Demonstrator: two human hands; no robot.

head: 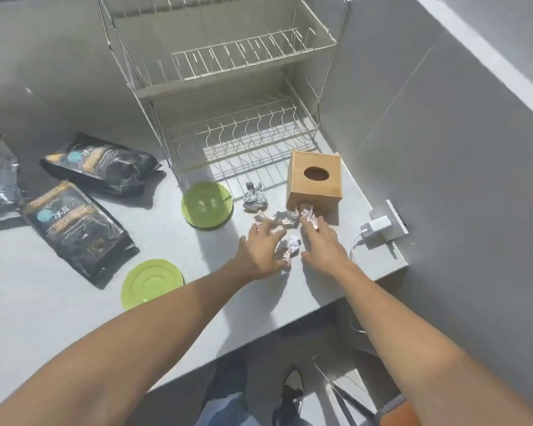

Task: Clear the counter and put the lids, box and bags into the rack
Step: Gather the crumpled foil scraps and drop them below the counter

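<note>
We spread both open hands, left hand (260, 252) and right hand (322, 245), over crumpled papers (282, 219) beside the upright bamboo tissue box (314, 181), oval hole up.

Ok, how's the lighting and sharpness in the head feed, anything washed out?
Head view: hard sunlight throws sharp shadows beside the square wooden box and the wire dish rack; the crumpled paper near both hands looks bleached; wide-angle distortion bends the grey counter; overall slightly soft.
</note>
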